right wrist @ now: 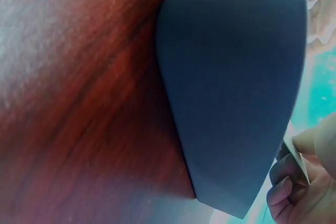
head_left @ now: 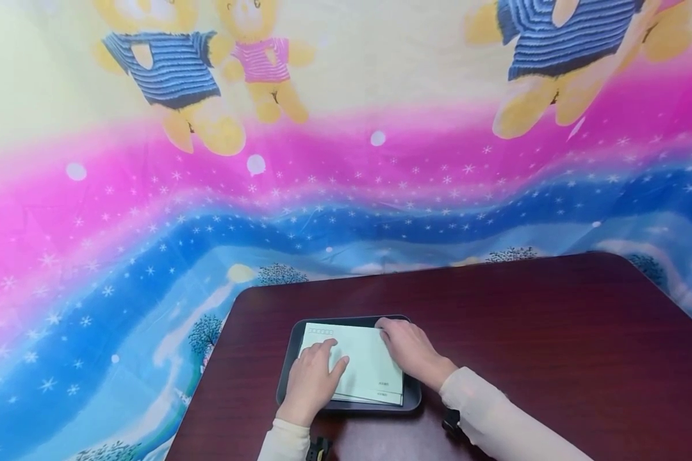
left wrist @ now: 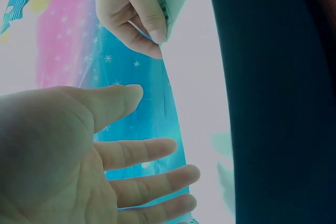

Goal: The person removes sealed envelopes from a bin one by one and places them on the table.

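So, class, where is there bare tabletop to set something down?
Widest: the tabletop right of the tray, beyond the right sleeve. Narrower: the strip between tray and tabletop's far edge. Crowded: the tray, with envelopes, left hand and right hand.

table [head_left: 525, 333]: glossy, dark red-brown | on it: dark tray [head_left: 412, 392]

- Site: a tabletop workspace; the exact room type is not showing.
- A printed fabric backdrop [head_left: 323, 166] is covering the far and left sides, displaying teddy bears [head_left: 164, 67] and snowflakes [head_left: 468, 169].
- A dark reddish, wood-grained table [head_left: 525, 333] is standing before the backdrop.
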A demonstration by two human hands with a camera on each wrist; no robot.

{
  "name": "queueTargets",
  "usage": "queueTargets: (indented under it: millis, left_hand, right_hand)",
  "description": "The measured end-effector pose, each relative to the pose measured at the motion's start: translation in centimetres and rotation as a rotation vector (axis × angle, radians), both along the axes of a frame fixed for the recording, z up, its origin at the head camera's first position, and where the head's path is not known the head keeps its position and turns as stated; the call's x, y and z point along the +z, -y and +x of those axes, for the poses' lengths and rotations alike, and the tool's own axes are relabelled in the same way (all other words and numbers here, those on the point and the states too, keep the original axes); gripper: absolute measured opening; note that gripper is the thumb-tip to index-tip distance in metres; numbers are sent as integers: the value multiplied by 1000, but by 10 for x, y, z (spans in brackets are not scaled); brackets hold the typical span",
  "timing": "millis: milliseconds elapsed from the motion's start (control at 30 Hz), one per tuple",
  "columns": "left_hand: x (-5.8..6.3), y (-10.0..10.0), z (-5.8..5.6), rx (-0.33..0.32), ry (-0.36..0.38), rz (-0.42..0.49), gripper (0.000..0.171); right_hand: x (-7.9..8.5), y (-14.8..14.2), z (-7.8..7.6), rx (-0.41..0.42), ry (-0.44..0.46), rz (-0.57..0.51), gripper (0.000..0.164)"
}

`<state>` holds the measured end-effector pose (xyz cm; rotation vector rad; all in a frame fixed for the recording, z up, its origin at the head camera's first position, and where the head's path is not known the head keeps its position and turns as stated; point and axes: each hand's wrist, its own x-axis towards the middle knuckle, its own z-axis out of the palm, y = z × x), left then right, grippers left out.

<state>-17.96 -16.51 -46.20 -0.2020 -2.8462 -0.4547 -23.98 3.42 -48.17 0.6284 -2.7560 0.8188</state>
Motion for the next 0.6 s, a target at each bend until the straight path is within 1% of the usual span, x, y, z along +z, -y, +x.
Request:
queueTargets:
  millis: [167,333,600]
  left_hand:
    - [0,0,0,5,16,13,43]
    - [0,-1,0,0,4,15,43]
    - [2,-3,0,-14,-9,16,42]
  right_hand:
    - [1,-5,1,-12,8,-34,17]
    - [3,-12,1,-21,33,-60,17]
    - [9,-24,3,-33,73,-97,21]
